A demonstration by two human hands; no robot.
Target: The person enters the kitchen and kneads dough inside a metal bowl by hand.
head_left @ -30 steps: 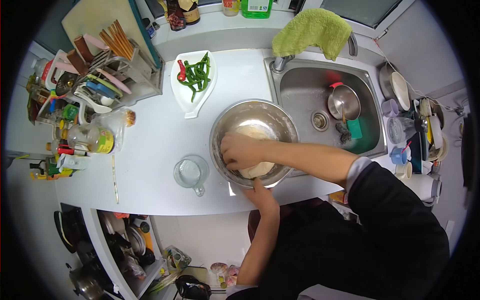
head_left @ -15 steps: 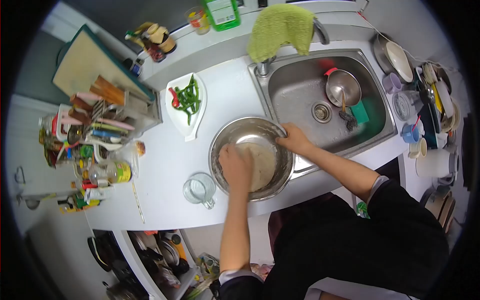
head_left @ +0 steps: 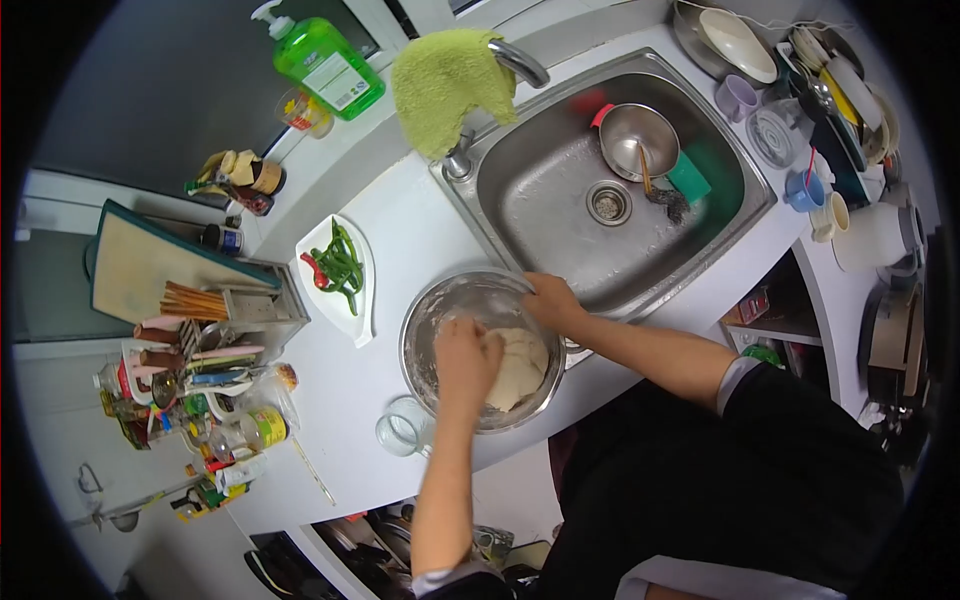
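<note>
A steel mixing bowl [head_left: 412, 345] stands on the counter, its inner wall smeared with flour. In it lies a lump of pale dough [head_left: 522, 368], folded and creased on top. My right hand [head_left: 552, 303] is closed round the bowl's rim on the sink side. Inside the bowl, at the dough's left edge, my left hand [head_left: 466, 362] has its fingers curled together; whether they pinch any dough is hidden. A glass mug [head_left: 400, 432] stands against the bowl's lower left side, partly behind my left forearm.
A white dish [head_left: 364, 312] holds sliced green and red peppers [head_left: 340, 262]. The sink [head_left: 540, 225] contains a small metal pan [head_left: 640, 135] and a green sponge [head_left: 690, 178]. Knives and bottles crowd the left; cups, including a purple one [head_left: 737, 97], line the right.
The camera view has tilted and shifted. My left hand has lifted off the dough's top toward its left edge, and the dough looks more folded. My right hand still holds the rim.
</note>
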